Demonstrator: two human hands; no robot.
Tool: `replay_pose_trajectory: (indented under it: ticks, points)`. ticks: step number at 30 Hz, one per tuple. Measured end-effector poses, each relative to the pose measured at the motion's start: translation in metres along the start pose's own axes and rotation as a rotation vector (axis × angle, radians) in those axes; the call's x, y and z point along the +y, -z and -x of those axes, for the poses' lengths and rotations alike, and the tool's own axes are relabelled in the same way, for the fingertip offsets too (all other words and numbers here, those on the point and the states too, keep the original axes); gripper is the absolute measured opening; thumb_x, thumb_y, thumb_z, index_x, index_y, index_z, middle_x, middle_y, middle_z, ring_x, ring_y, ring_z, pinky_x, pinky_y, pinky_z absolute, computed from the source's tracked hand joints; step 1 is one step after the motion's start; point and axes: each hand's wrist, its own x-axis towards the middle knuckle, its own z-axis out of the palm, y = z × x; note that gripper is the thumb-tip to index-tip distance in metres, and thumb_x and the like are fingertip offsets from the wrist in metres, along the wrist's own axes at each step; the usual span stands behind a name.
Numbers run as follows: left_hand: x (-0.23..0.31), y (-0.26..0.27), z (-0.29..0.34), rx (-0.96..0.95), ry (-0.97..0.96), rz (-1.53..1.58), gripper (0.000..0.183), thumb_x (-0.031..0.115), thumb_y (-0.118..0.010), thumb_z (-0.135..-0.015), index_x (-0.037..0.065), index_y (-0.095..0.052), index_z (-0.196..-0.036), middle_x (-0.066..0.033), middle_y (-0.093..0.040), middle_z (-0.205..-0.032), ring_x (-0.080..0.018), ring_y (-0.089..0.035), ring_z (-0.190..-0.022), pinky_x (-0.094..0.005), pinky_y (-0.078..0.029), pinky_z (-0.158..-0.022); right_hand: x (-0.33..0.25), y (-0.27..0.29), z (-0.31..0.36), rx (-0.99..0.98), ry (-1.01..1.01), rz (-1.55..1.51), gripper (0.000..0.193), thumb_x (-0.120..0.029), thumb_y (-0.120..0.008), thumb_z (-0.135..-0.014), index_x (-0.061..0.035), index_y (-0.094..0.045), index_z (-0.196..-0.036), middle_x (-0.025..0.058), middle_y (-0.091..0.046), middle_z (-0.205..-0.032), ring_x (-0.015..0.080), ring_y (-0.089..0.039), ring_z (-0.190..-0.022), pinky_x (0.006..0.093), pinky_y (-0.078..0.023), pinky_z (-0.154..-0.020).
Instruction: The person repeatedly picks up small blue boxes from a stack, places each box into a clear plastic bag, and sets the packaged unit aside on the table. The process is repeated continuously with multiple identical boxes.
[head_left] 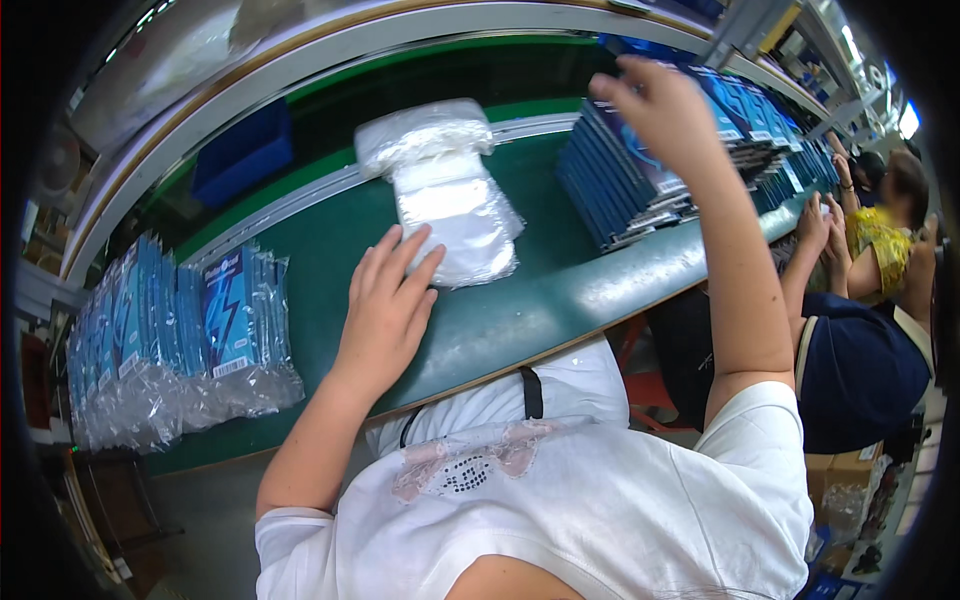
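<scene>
Pile of clear plastic bags (460,225) is laid on green table (545,305), ahead of the person's torso. Left hand (382,315) is placed at the pile's near left edge, palm down; fingers are loosely spread, fingertips overlapped with the film's border. Whether the film is pressed or only hovered over cannot be told.

Row of flat blue packs (612,185) is stood on edge at the table's right side. Right hand (668,112) is raised at the row's near left end, thumb and forefinger held apart, with part of the packs' upper edge covered by the hand. Contact with a pack cannot be told; the hand is slightly blurred, and its other fingers are foreshortened and hard to separate.

Bagged blue packs (235,315) are stood in rows at the table's left, well apart from the left hand; loose film is bunched at their lower ends. Blue bin (243,155) is set beyond the table's far rail, its inside too dark to be read.

The far end of the right-hand row is crowded and hard to count. Co-worker in navy top (862,365) is partly hidden by the right arm; co-worker in yellow top (878,245) is seen small near the rim. Outer corners are cut off by the black fisheye border.
</scene>
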Motion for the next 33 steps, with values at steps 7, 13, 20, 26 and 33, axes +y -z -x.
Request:
replay_pose_trajectory:
  ticks: [7,13,20,26,33]
  points:
    - [-0.015,-0.013,-0.030,-0.191,-0.100,-0.193,0.026,0.002,-0.060,-0.075,0.011,-0.067,-0.098,-0.0048,-0.059,-0.089,-0.0226,-0.055,-0.091,-0.0363,-0.040,-0.084,0.012,-0.024,0.047,-0.122,0.114,0.168,0.061,-0.039,-0.071,-0.075,-0.0007,-0.058,-0.120,0.0238,-0.051,-0.126,0.0362,-0.047,-0.117,0.0456,-0.041,-0.095]
    - [-0.003,-0.008,-0.037,-0.137,-0.062,-0.091,0.020,0.003,-0.062,-0.080,0.004,-0.065,-0.099,-0.0098,-0.058,-0.093,-0.0285,-0.055,-0.093,-0.0405,-0.043,-0.083,0.013,-0.023,0.038,-0.216,-0.087,0.182,0.061,-0.044,-0.072,-0.071,-0.0122,-0.061,-0.122,0.0247,-0.056,-0.110,0.0388,-0.051,-0.107,0.0450,-0.043,-0.090]
    - [-0.019,-0.005,-0.028,-0.218,-0.065,-0.192,0.022,0.002,-0.063,-0.075,0.003,-0.065,-0.098,-0.0079,-0.058,-0.091,-0.0265,-0.056,-0.090,-0.0372,-0.046,-0.077,-0.019,-0.009,0.062,0.247,0.063,-0.577,0.057,-0.025,-0.078,-0.067,-0.0127,-0.061,-0.120,0.0104,-0.056,-0.105,0.0252,-0.054,-0.100,0.0331,-0.045,-0.085]
    - [-0.008,-0.013,-0.025,-0.053,0.099,0.057,0.020,0.003,-0.061,-0.084,0.003,-0.063,-0.103,-0.0108,-0.053,-0.093,-0.0273,-0.053,-0.088,-0.0356,-0.045,-0.078,-0.027,-0.053,0.117,-0.899,-0.824,-1.863,0.049,-0.041,-0.051,-0.094,0.0009,-0.051,-0.119,0.0105,-0.059,-0.093,0.0086,-0.059,-0.069,0.0189,-0.047,-0.046]
    - [-0.010,-0.015,-0.027,0.030,0.128,0.126,0.019,0.004,-0.062,-0.084,0.003,-0.064,-0.103,-0.0114,-0.053,-0.093,-0.0265,-0.055,-0.087,-0.0352,-0.046,-0.078,-0.048,-0.079,0.136,-0.954,-0.781,-2.162,0.059,-0.002,-0.062,-0.083,0.0120,-0.034,-0.133,0.0201,-0.059,-0.117,0.0192,-0.065,-0.097,0.0281,-0.053,-0.083]
